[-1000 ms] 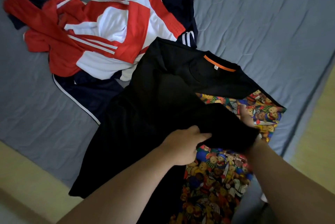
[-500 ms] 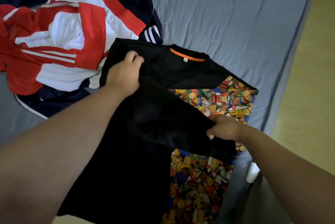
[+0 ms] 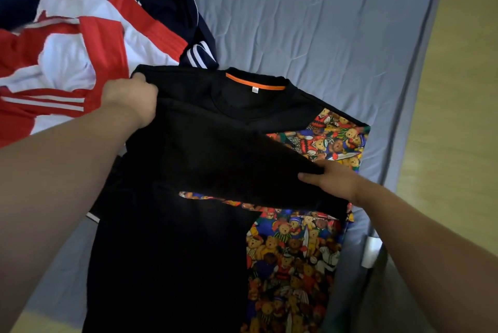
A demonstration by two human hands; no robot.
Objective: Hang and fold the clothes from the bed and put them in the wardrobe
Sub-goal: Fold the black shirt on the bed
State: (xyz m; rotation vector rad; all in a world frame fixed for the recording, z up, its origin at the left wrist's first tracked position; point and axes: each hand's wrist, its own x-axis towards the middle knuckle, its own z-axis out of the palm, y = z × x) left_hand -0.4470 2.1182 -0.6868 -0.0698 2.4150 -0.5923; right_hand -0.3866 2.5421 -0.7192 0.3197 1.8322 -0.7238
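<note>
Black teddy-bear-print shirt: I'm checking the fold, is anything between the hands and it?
Nothing visible. The left hand grips the black shirt with teddy-bear print panel at its shoulder, and the right hand holds the end of its folded-over sleeve directly.

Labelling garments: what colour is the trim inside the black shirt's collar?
Orange trim inside the black shirt collar; head view.

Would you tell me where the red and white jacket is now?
The red and white jacket lies crumpled at the head view's upper left on the grey bed, beside the black shirt.
</note>
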